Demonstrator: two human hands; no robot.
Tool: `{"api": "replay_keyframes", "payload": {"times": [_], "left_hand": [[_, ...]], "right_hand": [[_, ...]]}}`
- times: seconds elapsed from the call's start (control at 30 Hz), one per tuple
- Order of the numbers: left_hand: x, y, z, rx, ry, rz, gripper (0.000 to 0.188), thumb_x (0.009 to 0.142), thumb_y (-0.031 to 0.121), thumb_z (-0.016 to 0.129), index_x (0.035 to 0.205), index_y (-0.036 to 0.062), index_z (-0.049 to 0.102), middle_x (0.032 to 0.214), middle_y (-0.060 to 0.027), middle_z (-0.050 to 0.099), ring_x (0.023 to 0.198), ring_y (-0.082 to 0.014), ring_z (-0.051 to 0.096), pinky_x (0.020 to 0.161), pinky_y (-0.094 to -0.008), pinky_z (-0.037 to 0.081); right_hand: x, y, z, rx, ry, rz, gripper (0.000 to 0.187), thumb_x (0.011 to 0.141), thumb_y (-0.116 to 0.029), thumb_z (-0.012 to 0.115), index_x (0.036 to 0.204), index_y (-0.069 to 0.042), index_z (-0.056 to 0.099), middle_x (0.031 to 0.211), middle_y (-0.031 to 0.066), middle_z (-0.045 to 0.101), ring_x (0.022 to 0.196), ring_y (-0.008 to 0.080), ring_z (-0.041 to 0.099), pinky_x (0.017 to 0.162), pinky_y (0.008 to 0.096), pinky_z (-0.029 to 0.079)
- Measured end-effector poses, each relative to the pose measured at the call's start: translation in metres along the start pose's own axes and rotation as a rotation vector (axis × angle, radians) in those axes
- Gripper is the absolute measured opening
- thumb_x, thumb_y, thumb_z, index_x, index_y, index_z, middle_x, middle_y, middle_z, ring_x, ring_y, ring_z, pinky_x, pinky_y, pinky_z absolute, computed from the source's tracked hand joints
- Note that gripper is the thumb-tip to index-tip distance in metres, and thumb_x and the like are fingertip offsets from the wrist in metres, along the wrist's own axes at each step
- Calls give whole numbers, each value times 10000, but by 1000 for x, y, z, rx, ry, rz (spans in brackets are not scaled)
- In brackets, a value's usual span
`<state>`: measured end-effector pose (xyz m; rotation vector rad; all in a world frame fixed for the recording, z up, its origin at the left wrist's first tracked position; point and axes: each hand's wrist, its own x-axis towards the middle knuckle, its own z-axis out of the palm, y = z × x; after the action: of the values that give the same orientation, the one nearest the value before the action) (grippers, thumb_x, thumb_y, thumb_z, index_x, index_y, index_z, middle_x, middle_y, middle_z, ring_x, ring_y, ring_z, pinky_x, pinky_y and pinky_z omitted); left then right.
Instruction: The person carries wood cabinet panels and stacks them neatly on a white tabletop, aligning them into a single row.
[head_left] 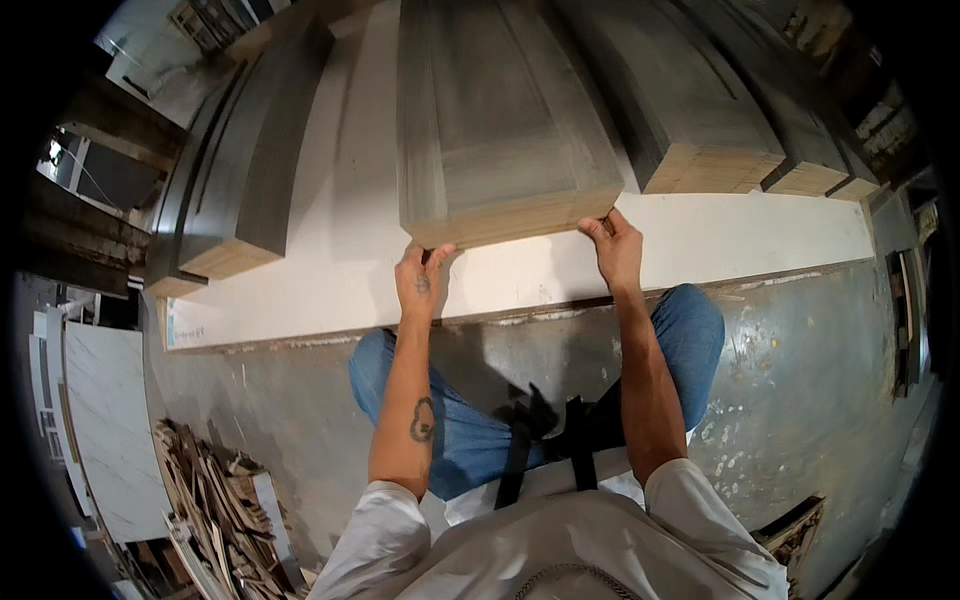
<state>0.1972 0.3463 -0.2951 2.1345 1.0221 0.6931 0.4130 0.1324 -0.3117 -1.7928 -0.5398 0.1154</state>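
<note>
A long stack of grey wood-grain panels point(500, 130) with a light tan end face reaches away from me over a white board. My left hand point(420, 275) grips the near end at its lower left corner, thumb against the end and fingers partly hidden by the stack. At the lower right corner my right hand point(615, 250) holds the same end, thumb in front and fingers curled at its side. Whether the near end rests on the board or is slightly raised, I cannot tell.
More grey panel stacks lie left point(255, 180) and right point(690, 120) on the white board point(520, 280). Beneath my legs is a grey floor point(280, 400). Wood offcuts point(220, 510) are heaped at lower left, beside a leaning white marbled panel point(110, 420).
</note>
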Motion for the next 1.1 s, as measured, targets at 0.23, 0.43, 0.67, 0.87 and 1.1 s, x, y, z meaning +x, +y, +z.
{"api": "replay_keyframes", "payload": {"times": [0.23,0.43,0.67,0.87,1.1], "left_hand": [[1,0,-3,-68,-27,-97,413,836,373,709,934,-26,667,826,-169,666,700,-263,606,685,-329,479],[1,-4,8,-86,-26,-122,509,818,446,709,945,-45,660,840,-165,657,768,-266,606,839,-350,466],[8,-8,5,62,-117,23,527,819,481,684,980,-20,660,838,-127,684,857,-241,624,1165,-478,104],[11,-10,4,150,-73,145,623,798,496,666,963,-105,646,1012,-192,647,1001,-292,583,1142,-495,161],[11,-9,2,115,-100,101,642,787,502,679,976,-110,651,1126,-205,634,1141,-307,535,1127,-423,244]], "right_hand": [[1,-9,3,154,-33,74,233,867,-145,702,991,47,662,829,30,686,743,68,542,690,215,445],[1,-9,0,-10,-19,111,292,869,-218,712,967,53,666,791,35,680,723,73,540,691,218,443],[1,-11,7,-153,-8,-4,419,826,-288,745,1073,30,628,913,155,705,792,210,637,744,308,479],[2,-13,7,-78,-45,15,432,803,-268,760,1068,42,618,947,185,693,852,256,639,795,323,477],[4,-14,5,-282,-56,100,411,793,-224,777,1087,31,644,977,123,703,909,183,617,840,296,457]]}}
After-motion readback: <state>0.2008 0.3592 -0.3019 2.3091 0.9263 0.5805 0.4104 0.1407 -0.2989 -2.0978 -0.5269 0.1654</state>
